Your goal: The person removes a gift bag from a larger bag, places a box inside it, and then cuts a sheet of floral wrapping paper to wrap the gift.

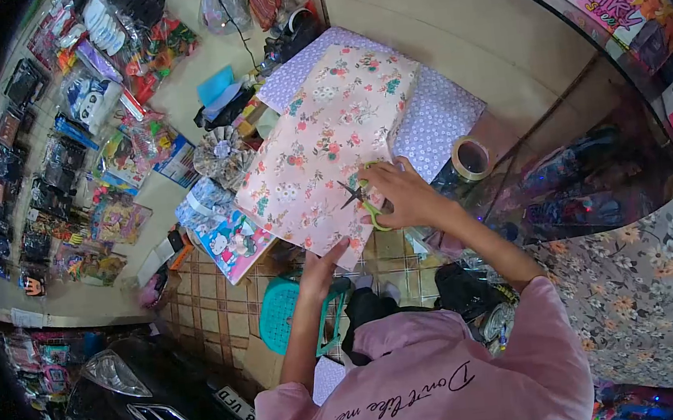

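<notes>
A large sheet of pink floral wrapping paper (322,146) lies at a slant over purple flowered paper (441,123). My left hand (326,268) grips the near edge of the pink sheet, thumb on top and fingers underneath. In my right hand (400,194) is a pair of scissors with green handles (370,207). Their blades are spread apart and point left over the sheet. Part of the handles is hidden by my fingers, which also rest by the sheet's right edge.
A roll of tape (473,158) sits right of the papers. To their left are a Hello Kitty package (230,244) and a wrapped bundle with a rosette (224,152). A teal plastic stool (286,316) stands below. A glass case (590,153) borders the right; a black vehicle (161,405) is lower left.
</notes>
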Demonstrator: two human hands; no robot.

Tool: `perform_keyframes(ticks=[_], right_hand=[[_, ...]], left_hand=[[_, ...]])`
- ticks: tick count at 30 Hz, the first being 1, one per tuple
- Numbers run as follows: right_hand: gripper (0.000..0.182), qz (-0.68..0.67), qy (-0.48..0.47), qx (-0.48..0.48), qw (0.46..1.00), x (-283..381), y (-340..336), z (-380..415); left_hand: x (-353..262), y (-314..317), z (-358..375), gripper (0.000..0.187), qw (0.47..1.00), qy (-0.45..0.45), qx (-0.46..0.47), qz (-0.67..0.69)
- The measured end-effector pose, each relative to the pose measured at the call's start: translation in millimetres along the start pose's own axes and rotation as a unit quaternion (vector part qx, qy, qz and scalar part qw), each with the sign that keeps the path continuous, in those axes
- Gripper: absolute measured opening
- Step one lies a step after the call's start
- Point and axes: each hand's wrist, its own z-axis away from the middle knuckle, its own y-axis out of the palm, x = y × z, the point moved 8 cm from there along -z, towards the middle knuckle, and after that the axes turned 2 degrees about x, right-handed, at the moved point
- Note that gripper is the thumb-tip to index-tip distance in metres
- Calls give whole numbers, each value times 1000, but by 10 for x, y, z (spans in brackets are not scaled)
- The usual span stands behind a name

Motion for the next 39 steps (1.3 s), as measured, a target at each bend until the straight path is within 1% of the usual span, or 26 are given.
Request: perform_keyframes(ticks=[3,6,8,10,13,16,17,18,20,23,26,29,32,35,38,39], right_hand=[[61,-83,-27,62,994,139,34,138],[59,-67,-36,40,996,238,53,233],[61,-99,-20,63,993,220,68,233],[63,-129,-9,84,988,202,62,211],[60,-190,-8,55,980,238,-119,262],[54,-322,57,63,943,132,-220,433],[50,-329,44,56,941,6,-126,515],[50,-350,95,131,923,-52,-44,604],[48,-381,195,279,860,-111,82,839],[52,-462,120,330,814,-98,395,970],[49,-461,158,316,814,-137,515,956],[52,-543,143,319,763,-165,625,909],[55,-585,140,341,722,-152,681,903],[44,-593,95,311,737,-180,588,804],[48,-499,178,334,779,-278,530,750],[52,-494,153,327,791,-303,550,730]], left_hand=[[-21,1,-18,50,1000,22,9,-4],[-37,10,-16,50,1000,12,8,-13],[-33,4,1,49,1000,-4,-3,-7],[-45,12,-7,48,1000,14,-1,2],[-9,17,9,48,1000,19,-10,10],[73,-15,28,50,1000,0,-11,12],[112,-24,25,51,1000,-9,-8,12],[137,-37,21,51,1000,-4,-13,16],[200,-44,22,53,999,4,-23,23],[207,-36,24,52,999,14,-22,38],[202,-14,19,48,998,19,-11,62],[257,-53,20,44,996,-19,-25,84],[330,-83,15,41,989,-32,-7,147],[404,-109,35,41,983,-55,5,175],[369,-68,41,40,988,-52,-12,146],[355,-54,44,41,989,-50,-12,139]])
